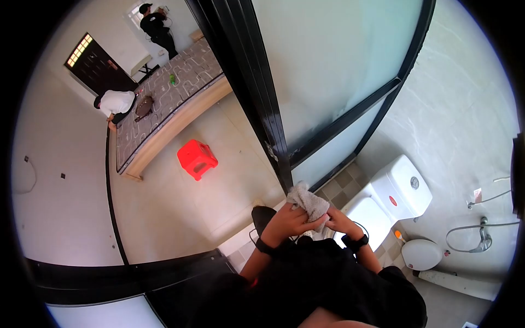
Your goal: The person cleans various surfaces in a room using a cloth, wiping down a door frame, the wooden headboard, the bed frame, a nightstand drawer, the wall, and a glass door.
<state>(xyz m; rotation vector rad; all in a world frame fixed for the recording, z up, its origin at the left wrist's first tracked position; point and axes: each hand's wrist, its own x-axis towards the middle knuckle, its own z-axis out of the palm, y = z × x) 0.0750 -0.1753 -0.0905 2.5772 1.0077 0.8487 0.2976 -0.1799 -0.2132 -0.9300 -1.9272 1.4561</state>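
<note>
A crumpled grey cloth (308, 201) is bunched up between my two hands, in front of my body. My left hand (289, 221) has its fingers wrapped round the cloth from the left. From the right, my right hand (338, 220) grips the cloth's lower edge, its fingers partly hidden behind the folds. Dark bands sit on both wrists. Just beyond the cloth stands the black door frame (273, 136) with its frosted glass panel (333, 60).
A white toilet (377, 199) stands close on my right, with a round white lid (421, 254) and a hand shower (484, 240) farther right. Left, a red stool (197, 159) is on the floor beside a bed (175, 93). One person (117, 103) bends there; another person (156, 28) stands behind.
</note>
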